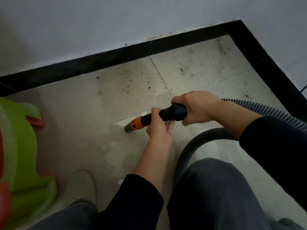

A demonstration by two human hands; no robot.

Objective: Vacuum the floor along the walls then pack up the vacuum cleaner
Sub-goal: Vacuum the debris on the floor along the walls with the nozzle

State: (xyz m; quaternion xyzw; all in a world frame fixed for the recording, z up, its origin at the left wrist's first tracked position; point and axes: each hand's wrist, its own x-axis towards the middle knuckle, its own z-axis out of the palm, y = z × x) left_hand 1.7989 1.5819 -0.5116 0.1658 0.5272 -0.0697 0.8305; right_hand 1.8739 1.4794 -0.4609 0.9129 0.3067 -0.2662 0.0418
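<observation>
You grip the black, orange-collared vacuum nozzle [147, 120] two-handed, left hand [158, 127] steering, right hand [196, 107] bracing the ribbed grey hose [187, 146] end, grey tip low over the dirt-speckled pale tiled floor [132, 80]

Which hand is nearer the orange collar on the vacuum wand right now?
Left. The left hand grips the black wand right behind the orange collar; the right hand grips farther back, where the ribbed hose joins.
</observation>
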